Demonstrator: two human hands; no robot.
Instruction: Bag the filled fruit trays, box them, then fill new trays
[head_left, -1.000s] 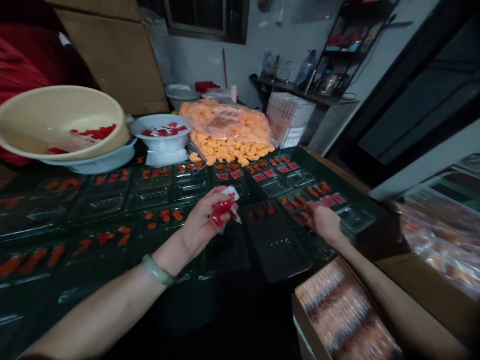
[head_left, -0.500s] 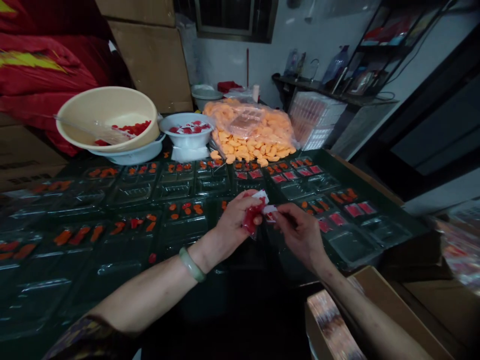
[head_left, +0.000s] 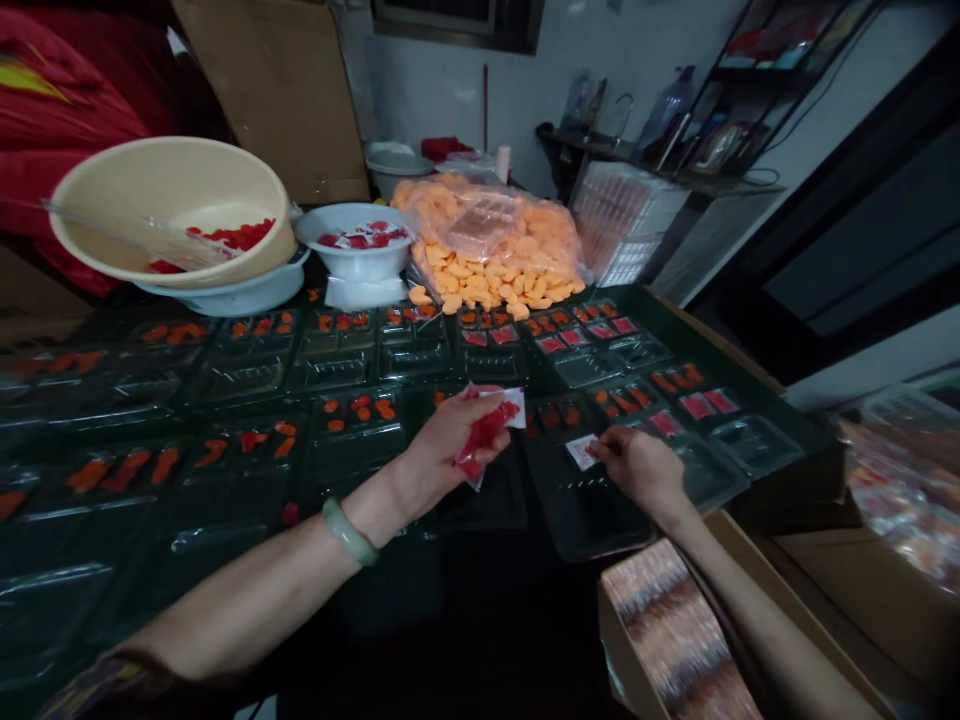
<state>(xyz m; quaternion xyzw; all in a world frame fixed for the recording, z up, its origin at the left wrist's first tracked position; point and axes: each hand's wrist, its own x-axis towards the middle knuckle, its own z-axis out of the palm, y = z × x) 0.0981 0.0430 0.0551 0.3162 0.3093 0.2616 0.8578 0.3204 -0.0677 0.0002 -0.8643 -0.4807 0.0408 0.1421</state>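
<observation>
My left hand (head_left: pixel 450 450) is half closed, clamped on a bunch of red sachets (head_left: pixel 484 435), with a white paper edge showing past the fingers. My right hand (head_left: pixel 641 465) is apart from it, fingers curled down, fingertips (head_left: pixel 611 442) touching a small white-and-red sachet (head_left: pixel 583 452) on a clear tray (head_left: pixel 600 520); I cannot tell if it is gripped. Similar trays (head_left: pixel 337 370) cover the table (head_left: pixel 787 415), many holding orange pieces and red sachets. Near the far edge, a cream basin (head_left: pixel 169 190) holds red sachets (head_left: pixel 232 237) and a clear scoop (head_left: pixel 142 232), resting on a white basin (head_left: pixel 232 295). Beside it, a white bowl (head_left: pixel 352 225) holds more sachets (head_left: pixel 364 238), next to a clear bag of orange pieces (head_left: pixel 487 245). Both forearms reach in from the near edge; a jade bangle (head_left: pixel 346 532) sits on my left wrist.
</observation>
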